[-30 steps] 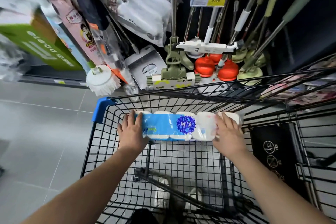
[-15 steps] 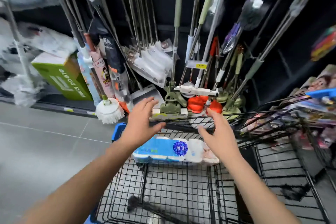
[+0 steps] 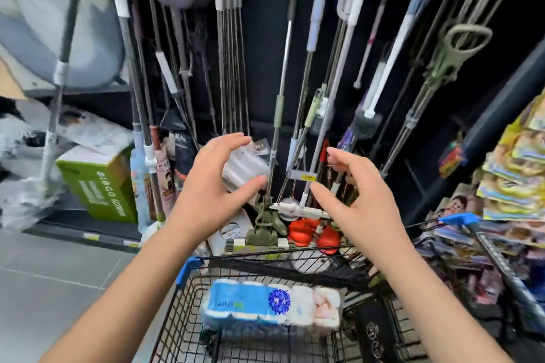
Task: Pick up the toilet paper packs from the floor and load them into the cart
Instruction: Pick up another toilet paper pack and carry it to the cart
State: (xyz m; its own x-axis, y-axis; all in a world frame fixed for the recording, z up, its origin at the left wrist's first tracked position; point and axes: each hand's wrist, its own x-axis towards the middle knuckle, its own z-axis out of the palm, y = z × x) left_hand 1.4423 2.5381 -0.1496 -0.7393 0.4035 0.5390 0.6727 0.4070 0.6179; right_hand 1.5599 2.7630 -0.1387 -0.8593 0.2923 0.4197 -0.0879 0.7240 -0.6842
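Nearest the camera, two bare forearms reach forward from 7 and 5 o'clock. Between them, low in the view at 6 o'clock, the toilet paper pack (image 3: 271, 305) lies in the wire cart (image 3: 298, 345), pressed toward the cart's front wall. Its long axis runs from 9 to 3 o'clock across the basket, with the blue-printed end toward 9 and the pale, pinkish end toward 3. A blue corner bumper (image 3: 186, 270) sits on the cart rim at about 10 o'clock from the pack.

Above and beyond the pack, both hands hang in the air, well apart from it. The left hand (image 3: 213, 186) has thumb and fingers spread in a wide curve, holding nothing; the clear packet seen between them belongs to the shelf display behind. The right hand (image 3: 358, 200) is likewise spread and empty, fingers curled loosely. The pack lies at 6 o'clock from both hands, roughly midway, so neither hand is clearly nearer.

By my judgement this pack is loaded, and the next move would be back to the floor for another; no further pack shows in this view, so which way it lies cannot be told.

Farther off, at 12 o'clock, mop and broom handles (image 3: 283, 74) hang on a dark rack, red plungers (image 3: 306, 231) below them, a green box (image 3: 100, 183) at 9 o'clock, and colourful packets (image 3: 513, 186) at 3 o'clock.
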